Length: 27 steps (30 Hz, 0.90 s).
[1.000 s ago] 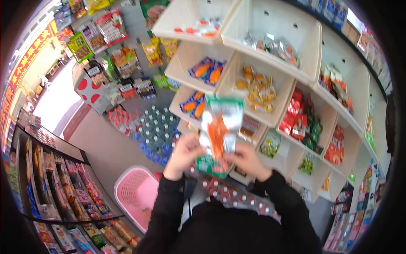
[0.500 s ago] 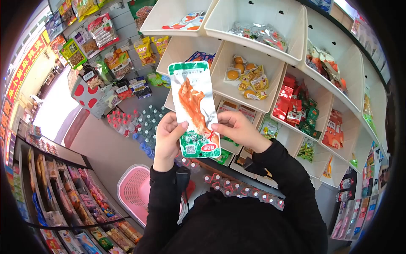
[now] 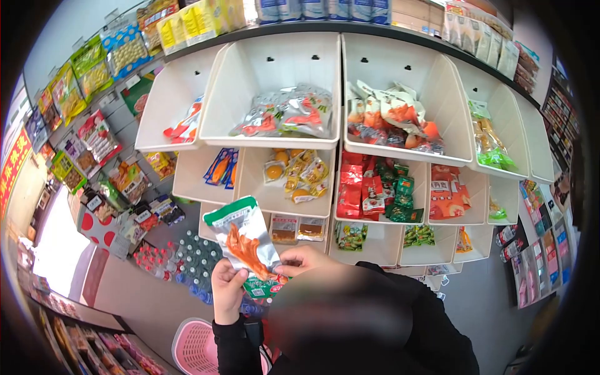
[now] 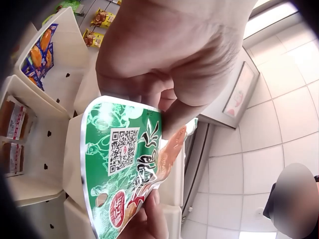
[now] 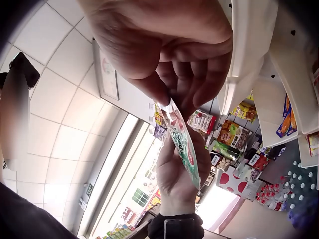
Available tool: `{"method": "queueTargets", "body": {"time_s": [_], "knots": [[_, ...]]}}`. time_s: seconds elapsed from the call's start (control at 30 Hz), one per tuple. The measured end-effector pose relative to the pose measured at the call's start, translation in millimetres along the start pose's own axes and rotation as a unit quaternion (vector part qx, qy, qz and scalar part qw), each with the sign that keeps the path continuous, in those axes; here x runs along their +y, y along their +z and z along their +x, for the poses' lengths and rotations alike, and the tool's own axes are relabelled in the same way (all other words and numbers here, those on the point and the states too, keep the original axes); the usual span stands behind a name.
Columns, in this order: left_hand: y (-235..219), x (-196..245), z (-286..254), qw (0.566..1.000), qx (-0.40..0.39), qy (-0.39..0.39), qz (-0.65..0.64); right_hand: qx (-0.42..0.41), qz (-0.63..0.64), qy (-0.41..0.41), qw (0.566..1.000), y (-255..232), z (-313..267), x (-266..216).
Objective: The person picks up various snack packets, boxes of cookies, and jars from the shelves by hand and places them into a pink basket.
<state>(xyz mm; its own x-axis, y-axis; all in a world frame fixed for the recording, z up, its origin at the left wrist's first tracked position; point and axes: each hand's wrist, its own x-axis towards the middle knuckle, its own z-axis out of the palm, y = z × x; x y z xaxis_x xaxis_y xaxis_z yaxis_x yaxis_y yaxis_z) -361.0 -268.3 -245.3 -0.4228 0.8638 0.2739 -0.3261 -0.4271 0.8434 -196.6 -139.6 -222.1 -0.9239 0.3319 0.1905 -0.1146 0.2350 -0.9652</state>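
Observation:
Both hands hold one flat snack pouch [image 3: 244,240], green at its ends and silvery in the middle, with a reddish-brown meat snack pictured on it. My left hand [image 3: 229,284] pinches its left edge, thumb on the front. The right hand [image 3: 309,259] pinches the opposite edge between thumb and fingers. In the left wrist view the green end of the pouch [image 4: 117,149] shows a QR code and a red oval logo. From the right wrist the pouch [image 5: 182,142] appears nearly edge-on, with the left hand [image 5: 174,172] behind it.
Tiered white bins [image 3: 275,134] stand in front, holding packaged snacks. Yellow-wrapped packs [image 3: 306,178] and red packets [image 3: 351,187] lie in the middle row. At lower left is a pink basket [image 3: 187,347]; bottles [image 3: 194,256] stand on the floor. Bagged snacks [image 3: 100,140] hang on the left wall.
My view has turned right and up toward the upper bins. The pouch now sits lower and further left in view, tilted, with both hands still gripping it.

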Motion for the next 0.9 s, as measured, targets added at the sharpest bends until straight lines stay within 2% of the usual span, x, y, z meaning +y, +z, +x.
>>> {"method": "queueTargets", "body": {"time_s": [0.07, 0.1, 0.23, 0.4, 0.5, 0.67, 0.9], "knots": [[8, -2, 1, 1.000, -0.009, -0.011, -0.006, 0.009, -0.019, -0.010, 1.000, -5, -6, 2], [13, -2, 2, 1.000, 0.002, -0.011, -0.004, 0.002, -0.070, -0.019, 0.997, -10, -8, 0], [13, -18, 6, 1.000, -0.016, -0.022, -0.008, 0.041, -0.035, -0.044, 0.998, -16, -25, -2], [16, -37, 7, 0.996, -0.058, -0.062, -0.002, 0.075, -0.064, -0.049, 0.994, -29, -49, 0], [32, -46, 11, 0.994, -0.072, -0.075, -0.024, 0.067, -0.081, -0.031, 0.994, -37, -65, 7], [56, -53, 15, 0.988, -0.119, -0.097, -0.025, 0.118, -0.074, -0.079, 0.987, -42, -94, 15], [69, -75, 9, 0.973, -0.160, -0.164, 0.015, 0.128, -0.095, -0.028, 0.987, -49, -136, 14]]}}
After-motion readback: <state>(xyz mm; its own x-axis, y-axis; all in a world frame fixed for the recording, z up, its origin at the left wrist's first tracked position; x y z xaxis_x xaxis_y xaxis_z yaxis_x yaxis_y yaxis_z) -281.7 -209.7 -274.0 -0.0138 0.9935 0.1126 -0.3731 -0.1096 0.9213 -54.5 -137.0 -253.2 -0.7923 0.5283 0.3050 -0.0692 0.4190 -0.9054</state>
